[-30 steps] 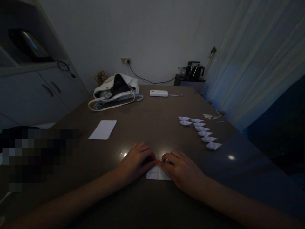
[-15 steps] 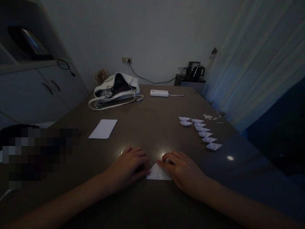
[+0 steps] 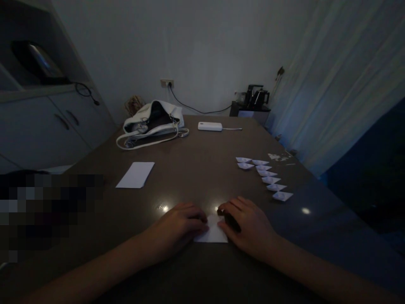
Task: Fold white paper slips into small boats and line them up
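Observation:
A small white folded paper point(image 3: 211, 234) lies on the table right in front of me, between my hands. My left hand point(image 3: 185, 223) is closed at the paper's left side, its fingers curled and the thumb and fingertips on the sheet. From the right, my right hand point(image 3: 248, 223) pinches the upper right edge with bent fingers and thumb. Part of the paper's left and right edges is hidden by the fingers. Beyond my right hand stand several small folded paper boats point(image 3: 269, 180) in a slanting line. Left of centre lies a stack of white paper point(image 3: 135, 175).
A white handbag point(image 3: 155, 124) with its strap is at the far left of the brown table point(image 3: 202, 169). A white power bank point(image 3: 209, 126) with a short cable lies at the back. Torn paper scraps point(image 3: 279, 157) are near the right edge. A black kettle point(image 3: 260, 98) stands behind.
The paper showed a pointed top and a folded flap; now its visible face looks plain and flatter. My left hand has moved right, further onto it. The view has tilted slightly up.

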`<state>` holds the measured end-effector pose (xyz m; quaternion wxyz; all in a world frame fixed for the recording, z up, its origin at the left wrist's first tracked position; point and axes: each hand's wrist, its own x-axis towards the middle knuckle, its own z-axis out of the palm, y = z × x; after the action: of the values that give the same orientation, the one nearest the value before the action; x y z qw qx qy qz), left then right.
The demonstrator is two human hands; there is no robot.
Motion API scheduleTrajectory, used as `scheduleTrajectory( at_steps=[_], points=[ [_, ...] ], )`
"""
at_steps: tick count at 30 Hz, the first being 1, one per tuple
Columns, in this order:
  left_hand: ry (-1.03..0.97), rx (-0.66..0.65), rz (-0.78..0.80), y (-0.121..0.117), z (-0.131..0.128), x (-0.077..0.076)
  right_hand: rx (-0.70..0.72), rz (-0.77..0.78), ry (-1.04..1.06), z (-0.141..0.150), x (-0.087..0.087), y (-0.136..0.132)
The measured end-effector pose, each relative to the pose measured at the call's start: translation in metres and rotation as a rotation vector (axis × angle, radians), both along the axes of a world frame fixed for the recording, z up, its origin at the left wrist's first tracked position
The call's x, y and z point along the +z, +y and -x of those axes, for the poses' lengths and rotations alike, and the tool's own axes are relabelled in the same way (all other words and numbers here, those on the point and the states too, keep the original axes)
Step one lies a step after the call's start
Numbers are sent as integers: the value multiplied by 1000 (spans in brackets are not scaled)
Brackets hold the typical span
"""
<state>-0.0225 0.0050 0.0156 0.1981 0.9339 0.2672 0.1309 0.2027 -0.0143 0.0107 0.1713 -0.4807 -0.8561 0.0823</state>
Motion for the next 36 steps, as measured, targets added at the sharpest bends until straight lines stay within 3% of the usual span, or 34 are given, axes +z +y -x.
scheduleTrajectory(
  at_steps=[3, 10, 16, 21, 30, 36],
  points=[
    [-4, 27, -13, -1, 1, -4, -140, 57, 38, -3, 2, 3],
    [93, 8, -98, -9, -3, -3, -284, 239, 172, 5, -1, 8],
    [116, 1, -188, -12, -5, -5, -316, 286, 263, 10, -4, 11],
    [66, -15, -219, -11, -5, -8, -219, 174, 241, 14, -6, 9],
    [99, -13, -242, -15, -8, -8, 140, 46, 297, 7, -15, 4],
    [131, -1, -282, -16, -7, -13, 144, 68, 350, 6, -15, 4]
  ],
)
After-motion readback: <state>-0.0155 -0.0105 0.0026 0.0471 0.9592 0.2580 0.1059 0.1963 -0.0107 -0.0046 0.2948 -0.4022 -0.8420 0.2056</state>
